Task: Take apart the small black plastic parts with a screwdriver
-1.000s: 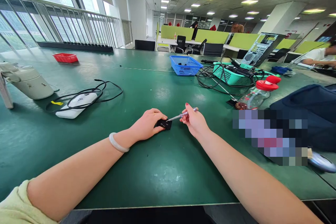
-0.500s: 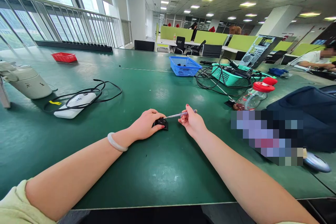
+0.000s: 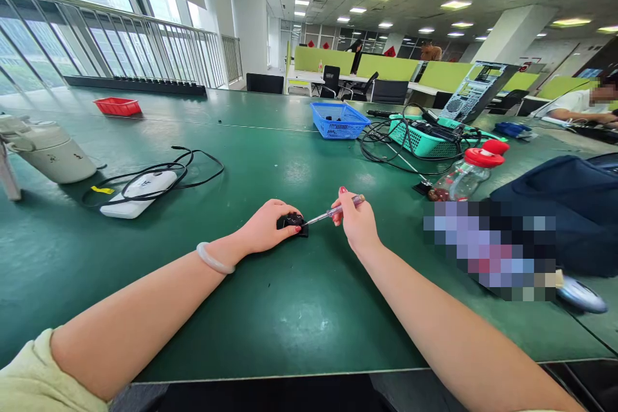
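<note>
My left hand (image 3: 264,226) is curled over a small black part (image 3: 293,224) and holds it down on the green table (image 3: 270,309). My right hand (image 3: 356,222) pinches a slim screwdriver (image 3: 334,211) with a clear, reddish handle. Its metal tip points left and touches the black part. A pale bangle (image 3: 213,259) sits on my left wrist.
A white device with a black cable (image 3: 145,190) and a beige kettle (image 3: 48,151) lie at the left. Behind are a red tray (image 3: 118,106), a blue basket (image 3: 339,120) and a teal basket of cables (image 3: 425,135). A red-capped bottle (image 3: 466,174) and dark bag (image 3: 555,206) lie right. Another person (image 3: 586,109) sits far right.
The black part has been tipped and shifted slightly left under my left hand. My right hand has moved the screwdriver tip closer onto it.
</note>
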The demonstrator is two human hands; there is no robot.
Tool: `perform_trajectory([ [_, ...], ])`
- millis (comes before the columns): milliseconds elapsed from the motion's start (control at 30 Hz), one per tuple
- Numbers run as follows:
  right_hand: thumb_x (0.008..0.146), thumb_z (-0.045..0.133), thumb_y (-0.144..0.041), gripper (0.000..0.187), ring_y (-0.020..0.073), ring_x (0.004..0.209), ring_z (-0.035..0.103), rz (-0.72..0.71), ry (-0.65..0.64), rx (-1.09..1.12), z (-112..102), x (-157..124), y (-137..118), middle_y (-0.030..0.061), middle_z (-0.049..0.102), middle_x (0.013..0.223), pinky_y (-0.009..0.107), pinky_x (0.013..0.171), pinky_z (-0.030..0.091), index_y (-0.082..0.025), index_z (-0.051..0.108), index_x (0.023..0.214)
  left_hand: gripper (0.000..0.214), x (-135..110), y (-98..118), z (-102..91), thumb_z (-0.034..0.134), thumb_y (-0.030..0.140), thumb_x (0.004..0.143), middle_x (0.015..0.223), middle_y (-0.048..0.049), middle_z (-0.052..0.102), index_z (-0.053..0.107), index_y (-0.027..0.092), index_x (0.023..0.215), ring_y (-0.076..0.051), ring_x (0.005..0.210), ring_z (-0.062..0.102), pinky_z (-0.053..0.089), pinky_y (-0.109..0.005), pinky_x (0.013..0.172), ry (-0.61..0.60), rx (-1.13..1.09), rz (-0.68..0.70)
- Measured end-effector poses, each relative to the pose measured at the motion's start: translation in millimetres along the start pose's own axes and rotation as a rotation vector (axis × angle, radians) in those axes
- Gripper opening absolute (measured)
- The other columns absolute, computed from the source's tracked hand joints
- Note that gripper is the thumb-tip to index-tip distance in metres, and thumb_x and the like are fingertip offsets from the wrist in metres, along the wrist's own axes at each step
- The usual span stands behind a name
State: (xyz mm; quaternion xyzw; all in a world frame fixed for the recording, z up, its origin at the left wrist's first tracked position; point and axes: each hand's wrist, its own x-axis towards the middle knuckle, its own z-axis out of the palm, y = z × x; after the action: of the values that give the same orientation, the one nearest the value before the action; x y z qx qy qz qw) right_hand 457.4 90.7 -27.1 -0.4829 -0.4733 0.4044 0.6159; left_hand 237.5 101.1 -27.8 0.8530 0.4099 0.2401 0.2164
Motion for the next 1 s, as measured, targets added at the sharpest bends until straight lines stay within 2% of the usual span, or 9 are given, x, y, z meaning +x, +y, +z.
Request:
perform_trajectory([
  [200, 0.077, 0.066, -0.076, 0.059, 0.0104, 0.041, 0.050, -0.061, -0.042, -0.067, 2, -8, -10, -0.0020, 0.054, 0.045, 0.024, 0.044, 0.042, -0.022, 0.059, 0.054, 0.031, 5, -10, -0.1, 0.061, 0.045, 0.089, 0.115, -0.0078, 0.075, 0.075, 0.024, 0.107, -0.030, 0.114, 0.063, 0.051, -0.049, 0.104, 0.144, 0.029, -0.159],
  [300, 0.076, 0.066, -0.077, 0.060, 0.0107, 0.042, 0.050, -0.071, -0.049, -0.075, 2, -8, -12, -0.0017, 0.054, 0.045, 0.024, 0.044, 0.041, -0.022, 0.060, 0.054, 0.031, 7, -24, 3.9, 0.060, 0.045, 0.090, 0.112, -0.0100, 0.076, 0.076, 0.023, 0.104, -0.035, 0.118, 0.059, 0.049, -0.056, 0.104, 0.202, 0.151, -0.249],
  [400, 0.075, 0.066, -0.078, 0.060, 0.0113, 0.043, 0.050, -0.079, -0.046, -0.091, 2, -9, -13, -0.0016, 0.053, 0.046, 0.025, 0.045, 0.042, -0.022, 0.059, 0.055, 0.034, 8, -40, 9.7, 0.060, 0.048, 0.090, 0.119, -0.0125, 0.074, 0.077, 0.023, 0.105, -0.038, 0.122, 0.055, 0.047, -0.061, 0.103, 0.253, 0.259, -0.251],
  [500, 0.076, 0.065, -0.078, 0.059, 0.0118, 0.044, 0.051, -0.094, -0.062, -0.113, 3, -10, -10, -0.0016, 0.054, 0.047, 0.025, 0.046, 0.042, -0.023, 0.060, 0.056, 0.040, 7, -44, 12.6, 0.061, 0.048, 0.088, 0.131, -0.0135, 0.069, 0.074, 0.023, 0.117, -0.038, 0.127, 0.050, 0.046, -0.062, 0.105, 0.271, 0.311, -0.246],
  [600, 0.076, 0.066, -0.077, 0.058, 0.0121, 0.047, 0.052, -0.120, -0.116, -0.118, 2, -10, -8, -0.0014, 0.056, 0.050, 0.026, 0.048, 0.042, -0.023, 0.061, 0.059, 0.048, 5, -33, 9.5, 0.056, 0.043, 0.092, 0.143, -0.0131, 0.062, 0.064, 0.022, 0.134, -0.036, 0.136, 0.045, 0.039, -0.061, 0.114, 0.275, 0.286, -0.216],
  [700, 0.078, 0.066, -0.076, 0.056, 0.0119, 0.049, 0.051, -0.160, -0.134, -0.128, 0, -11, -9, -0.0014, 0.056, 0.052, 0.026, 0.049, 0.041, -0.023, 0.061, 0.060, 0.047, 1, -13, 4.0, 0.049, 0.040, 0.098, 0.144, -0.0113, 0.061, 0.059, 0.021, 0.139, -0.031, 0.141, 0.043, 0.035, -0.056, 0.120, 0.209, 0.205, -0.048],
  [767, 0.080, 0.064, -0.075, 0.057, 0.0117, 0.047, 0.048, -0.184, -0.104, -0.134, -2, -12, -13, -0.0021, 0.053, 0.050, 0.026, 0.049, 0.039, -0.023, 0.058, 0.058, 0.049, -2, -3, 1.7, 0.057, 0.042, 0.094, 0.138, -0.0110, 0.066, 0.060, 0.021, 0.138, -0.033, 0.143, 0.041, 0.035, -0.057, 0.120, 0.100, 0.182, 0.046],
  [867, 0.082, 0.064, -0.074, 0.058, 0.0116, 0.046, 0.044, -0.213, -0.076, -0.142, -4, -15, -19, -0.0033, 0.048, 0.047, 0.027, 0.048, 0.036, -0.024, 0.053, 0.056, 0.051, -6, 4, 0.9, 0.069, 0.039, 0.087, 0.131, -0.0106, 0.070, 0.063, 0.023, 0.134, -0.036, 0.142, 0.043, 0.035, -0.059, 0.120, -0.029, 0.196, 0.075],
  [1000, 0.084, 0.062, -0.073, 0.056, 0.0125, 0.047, 0.044, -0.247, -0.114, -0.201, -3, -17, -19, -0.0032, 0.048, 0.047, 0.028, 0.050, 0.036, -0.024, 0.052, 0.057, 0.042, -7, 2, 0.7, 0.065, 0.034, 0.088, 0.127, -0.0098, 0.072, 0.068, 0.025, 0.130, -0.034, 0.139, 0.046, 0.038, -0.058, 0.118, -0.061, 0.204, 0.071],
])
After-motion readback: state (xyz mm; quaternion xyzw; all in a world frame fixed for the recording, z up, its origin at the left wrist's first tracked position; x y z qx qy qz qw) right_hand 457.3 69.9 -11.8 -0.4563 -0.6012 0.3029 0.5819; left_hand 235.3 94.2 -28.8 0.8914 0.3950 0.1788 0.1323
